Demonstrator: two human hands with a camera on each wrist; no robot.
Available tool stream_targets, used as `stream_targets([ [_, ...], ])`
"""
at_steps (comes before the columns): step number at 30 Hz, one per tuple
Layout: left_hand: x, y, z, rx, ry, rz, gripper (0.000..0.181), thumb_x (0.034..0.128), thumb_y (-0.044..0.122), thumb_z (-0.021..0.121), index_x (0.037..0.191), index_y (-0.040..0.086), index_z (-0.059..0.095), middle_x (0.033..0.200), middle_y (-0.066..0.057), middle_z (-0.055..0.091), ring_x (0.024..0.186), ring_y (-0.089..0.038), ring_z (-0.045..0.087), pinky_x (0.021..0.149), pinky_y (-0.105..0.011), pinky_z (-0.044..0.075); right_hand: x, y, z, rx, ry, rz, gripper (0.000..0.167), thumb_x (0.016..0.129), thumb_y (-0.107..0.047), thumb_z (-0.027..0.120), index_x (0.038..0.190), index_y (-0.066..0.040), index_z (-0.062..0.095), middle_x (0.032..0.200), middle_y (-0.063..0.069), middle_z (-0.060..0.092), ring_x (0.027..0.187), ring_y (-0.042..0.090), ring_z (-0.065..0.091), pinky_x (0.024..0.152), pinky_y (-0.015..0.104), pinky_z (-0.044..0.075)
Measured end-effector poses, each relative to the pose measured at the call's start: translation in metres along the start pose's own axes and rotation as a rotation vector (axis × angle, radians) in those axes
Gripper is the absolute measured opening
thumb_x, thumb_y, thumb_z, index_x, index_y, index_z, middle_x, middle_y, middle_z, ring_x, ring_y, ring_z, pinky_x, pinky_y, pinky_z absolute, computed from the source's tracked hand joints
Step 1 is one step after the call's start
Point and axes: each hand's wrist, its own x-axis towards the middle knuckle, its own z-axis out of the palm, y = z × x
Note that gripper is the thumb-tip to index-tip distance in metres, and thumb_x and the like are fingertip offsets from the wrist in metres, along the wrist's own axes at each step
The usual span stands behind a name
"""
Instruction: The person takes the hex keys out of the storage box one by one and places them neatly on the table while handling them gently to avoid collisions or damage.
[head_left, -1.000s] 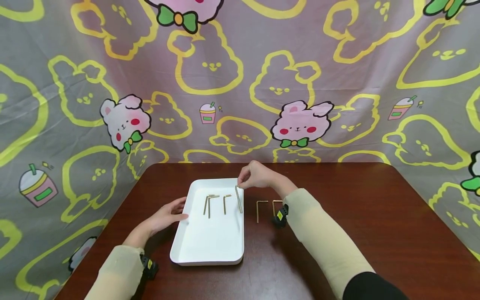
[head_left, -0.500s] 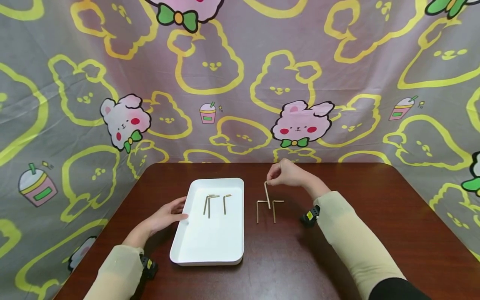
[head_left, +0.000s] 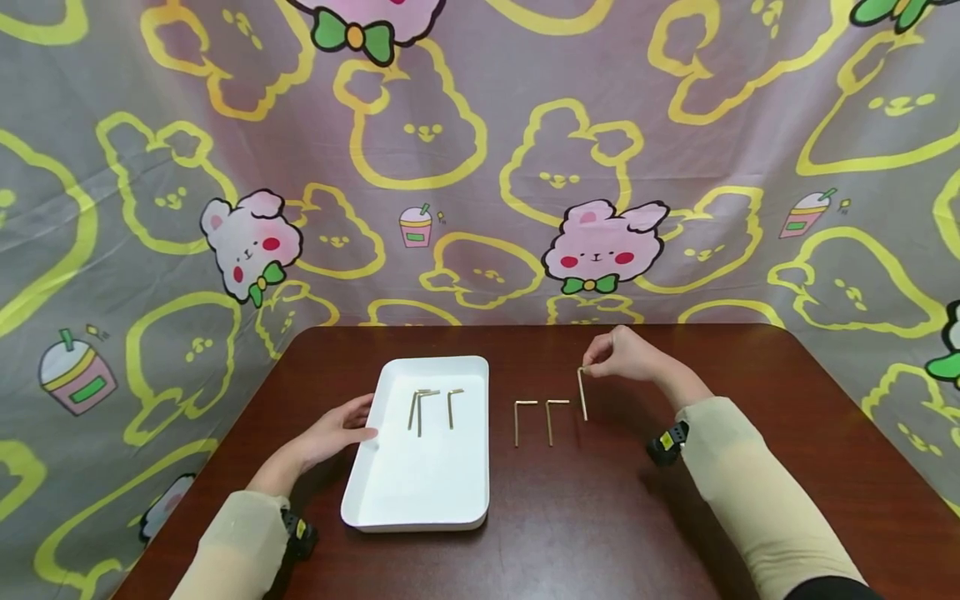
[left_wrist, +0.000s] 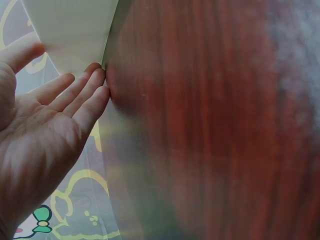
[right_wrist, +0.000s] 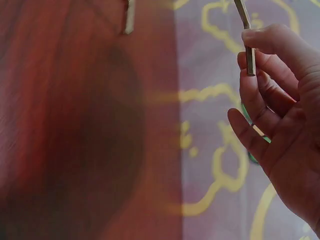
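My right hand (head_left: 628,354) pinches the short end of an L-shaped brass-coloured rod (head_left: 582,395) above the table, its long arm hanging down. The right wrist view shows the rod (right_wrist: 250,61) between thumb and fingers of the right hand (right_wrist: 285,105). Two similar rods lie side by side on the table, one (head_left: 516,425) near the tray and another (head_left: 550,425) beside it. Several more lie in the white tray (head_left: 416,492), one (head_left: 450,410) apart from the others. My left hand (head_left: 330,433) touches the tray's left side, thumb at the rim; the left wrist view shows its fingers (left_wrist: 92,100) extended.
The dark brown table (head_left: 675,533) runs back to a patterned cloth (head_left: 480,167) with yellow outlines and pink animal faces. Each wrist carries a small black device, one on the left (head_left: 300,533) and one on the right (head_left: 666,443).
My right hand has carried the rod rightward from over the tray's right edge, past the two rods lying on the table. The left hand has stayed at the tray.
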Motion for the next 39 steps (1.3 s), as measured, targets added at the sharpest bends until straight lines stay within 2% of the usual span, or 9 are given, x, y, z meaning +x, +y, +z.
stream_targets([
  [6,-0.001,-0.001,0.0,-0.001,0.005,0.003,0.071,0.0918,0.018,0.068,0.148,-0.005,0.03,0.139,-0.027,0.046,0.126,-0.043,0.043,0.102,-0.056,0.036,-0.008,0.021,0.008,0.004,-0.026,0.045,0.005,0.081,-0.006,0.077,0.077,-0.005,0.074,0.076,-0.001,0.068,0.072,0.015,0.056,0.064,0.027,0.048],
  [12,-0.003,-0.001,0.003,-0.004,0.003,-0.016,0.072,0.0913,0.02,0.069,0.148,-0.003,0.03,0.139,-0.026,0.046,0.126,-0.042,0.043,0.102,-0.056,0.036,-0.012,0.032,0.017,0.011,-0.047,0.079,0.007,0.079,-0.004,0.077,0.075,-0.006,0.073,0.073,-0.001,0.065,0.068,0.016,0.054,0.062,0.027,0.046],
  [21,-0.002,0.001,0.004,-0.009,0.001,-0.016,0.071,0.092,0.019,0.067,0.149,-0.003,0.03,0.14,-0.026,0.045,0.126,-0.042,0.043,0.101,-0.056,0.037,-0.01,0.038,0.028,-0.017,-0.112,0.094,0.006,0.078,-0.002,0.075,0.073,-0.005,0.072,0.071,-0.002,0.065,0.063,0.011,0.05,0.059,0.027,0.042],
  [30,-0.001,0.001,0.003,-0.006,0.007,-0.001,0.071,0.0916,0.019,0.068,0.148,-0.003,0.031,0.139,-0.026,0.046,0.126,-0.042,0.043,0.101,-0.056,0.037,-0.009,0.039,0.029,-0.03,-0.125,0.125,0.01,0.08,-0.002,0.073,0.071,-0.007,0.071,0.068,-0.003,0.061,0.06,0.012,0.047,0.059,0.029,0.04],
  [39,-0.002,0.001,0.001,-0.005,0.009,-0.012,0.072,0.0916,0.02,0.068,0.149,-0.002,0.031,0.14,-0.026,0.046,0.126,-0.042,0.043,0.101,-0.057,0.036,-0.008,0.04,0.032,-0.042,-0.136,0.123,0.011,0.077,0.001,0.073,0.069,-0.007,0.069,0.063,-0.007,0.059,0.059,0.009,0.048,0.059,0.027,0.041],
])
